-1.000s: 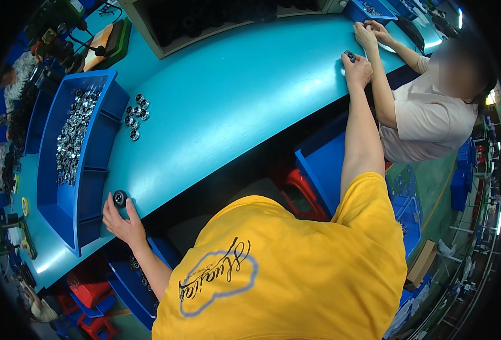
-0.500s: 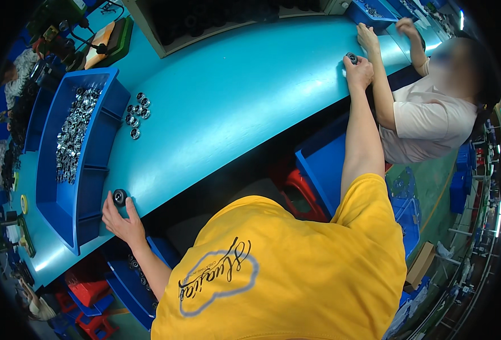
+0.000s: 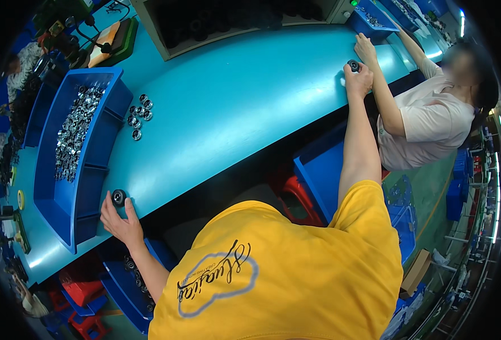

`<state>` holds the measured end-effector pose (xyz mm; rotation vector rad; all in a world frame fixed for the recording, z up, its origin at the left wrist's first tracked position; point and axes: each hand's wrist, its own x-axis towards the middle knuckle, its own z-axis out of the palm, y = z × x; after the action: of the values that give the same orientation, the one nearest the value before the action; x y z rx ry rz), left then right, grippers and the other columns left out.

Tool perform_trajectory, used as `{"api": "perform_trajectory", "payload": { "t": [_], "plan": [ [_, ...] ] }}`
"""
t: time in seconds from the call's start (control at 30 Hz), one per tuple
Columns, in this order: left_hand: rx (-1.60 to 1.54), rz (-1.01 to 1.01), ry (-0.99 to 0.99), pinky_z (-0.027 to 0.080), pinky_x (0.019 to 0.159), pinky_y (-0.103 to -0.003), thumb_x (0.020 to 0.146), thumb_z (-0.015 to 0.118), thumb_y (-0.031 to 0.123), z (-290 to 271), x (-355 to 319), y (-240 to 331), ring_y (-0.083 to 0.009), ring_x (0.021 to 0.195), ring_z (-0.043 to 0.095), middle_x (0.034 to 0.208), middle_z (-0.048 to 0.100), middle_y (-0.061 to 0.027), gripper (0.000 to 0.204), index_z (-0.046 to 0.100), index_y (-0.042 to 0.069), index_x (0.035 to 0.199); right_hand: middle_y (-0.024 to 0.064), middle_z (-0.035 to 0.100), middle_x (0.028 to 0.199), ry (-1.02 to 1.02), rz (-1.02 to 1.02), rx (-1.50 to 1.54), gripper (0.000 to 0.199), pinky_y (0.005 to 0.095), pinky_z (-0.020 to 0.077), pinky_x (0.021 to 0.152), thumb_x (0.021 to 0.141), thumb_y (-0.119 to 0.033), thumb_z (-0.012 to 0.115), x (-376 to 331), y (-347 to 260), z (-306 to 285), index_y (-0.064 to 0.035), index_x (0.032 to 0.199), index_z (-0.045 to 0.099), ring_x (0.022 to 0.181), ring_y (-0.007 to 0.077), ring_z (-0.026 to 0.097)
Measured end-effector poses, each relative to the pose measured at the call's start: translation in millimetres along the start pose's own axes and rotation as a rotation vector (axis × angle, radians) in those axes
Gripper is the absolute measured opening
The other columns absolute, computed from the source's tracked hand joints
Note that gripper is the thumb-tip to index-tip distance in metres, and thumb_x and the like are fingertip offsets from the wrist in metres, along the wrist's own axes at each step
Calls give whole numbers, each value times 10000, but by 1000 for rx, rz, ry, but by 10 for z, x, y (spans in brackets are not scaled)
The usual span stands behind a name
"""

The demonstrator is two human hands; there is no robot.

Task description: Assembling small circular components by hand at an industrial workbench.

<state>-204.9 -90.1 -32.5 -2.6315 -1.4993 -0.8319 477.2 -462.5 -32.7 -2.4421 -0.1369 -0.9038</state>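
My left hand is at the near left edge of the turquoise table, thumb and fingers on either side of a small black wheel with a pale centre. My right arm stretches to the far right, where my right hand grips another black wheel just over the tabletop. Close by my left hand stands a long blue bin holding many shiny metal-and-black round parts. Several similar loose parts lie on the table to the bin's right.
Beside my right hand is a co-worker's hand; that person sits at the right. A grey-framed box with a dark opening stands at the back. Another blue bin of parts is at the far right. Below the table are blue crates and a red stool.
The co-worker's farther arm has reached outward, past the far right blue bin. The view has shifted slightly. Both my hands keep their places and their wheels.
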Motion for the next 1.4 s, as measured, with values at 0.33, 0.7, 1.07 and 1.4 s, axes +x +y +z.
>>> {"api": "perform_trajectory", "payload": {
  "t": [0.33, 0.7, 1.07, 1.4],
  "plan": [
    [-4, 1, 10, 368, 1062, -489, 964, 651, 424, -24, 3, 9, -330, 1280, 516, 1379, 585, -96, 563, 568, 148, 1448, 241, 630, 1162, -57, 6, 8, 587, 473, 505, 991, 769, -388, 750, -11, -63, -52, -22, 1223, 681, 1105, 408, 625],
    [0, -1, 21, 370, 1061, -487, 961, 658, 400, -53, 14, 43, -327, 1273, 519, 1375, 586, -100, 557, 566, 146, 1448, 238, 631, 1143, -81, 17, -8, 574, 471, 508, 986, 771, -390, 755, -16, -94, -50, -10, 1193, 676, 1090, 405, 629],
    [4, 7, 21, 375, 1055, -486, 958, 662, 401, -42, 17, 34, -325, 1272, 520, 1369, 588, -96, 559, 568, 147, 1447, 240, 655, 1114, -95, 25, -40, 571, 473, 517, 971, 752, -390, 788, 0, -67, -27, -7, 1165, 700, 1061, 403, 644],
    [2, -4, 11, 373, 1057, -489, 959, 659, 409, -28, 19, 24, -329, 1278, 517, 1381, 584, -98, 571, 561, 151, 1458, 244, 666, 1134, -118, -1, -58, 553, 474, 528, 967, 742, -356, 777, 11, -43, 19, -40, 1191, 710, 1072, 408, 658]
  ]
}}
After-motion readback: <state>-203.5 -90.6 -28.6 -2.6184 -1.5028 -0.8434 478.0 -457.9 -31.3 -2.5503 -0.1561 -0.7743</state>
